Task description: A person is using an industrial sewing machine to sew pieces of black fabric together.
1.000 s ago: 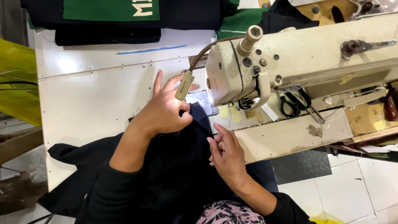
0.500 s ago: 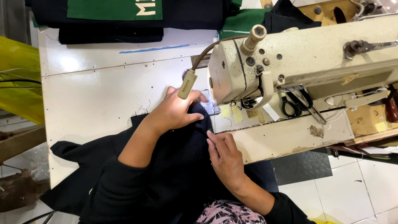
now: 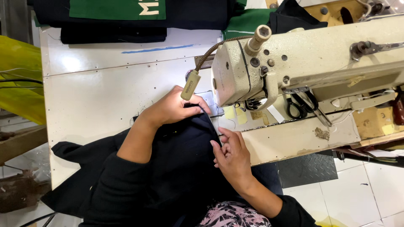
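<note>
A dark navy garment [image 3: 185, 159] lies on the white sewing table [image 3: 97, 96], running up towards the needle area of a cream industrial sewing machine [image 3: 303, 59]. My left hand [image 3: 170, 107] rests on the cloth's far end, fingers curled over its edge next to the machine head. Flat on the cloth's right edge, my right hand [image 3: 231, 155] presses with fingers together and pointing at the machine. The needle itself is hidden under the machine head. A small lamp on a flexible neck [image 3: 190, 84] hangs just above my left hand.
Black scissors [image 3: 301, 105] lie under the machine arm, beside yellow paper notes [image 3: 235, 114]. Folded dark and green garments [image 3: 126, 17] are stacked at the table's far edge. Yellow fabric [image 3: 19, 80] sits off the table's left side. Tiled floor shows lower right.
My left hand went from spread flat on the cloth to curled over its far edge. The cloth has bunched closer to the machine head. My right hand has barely moved.
</note>
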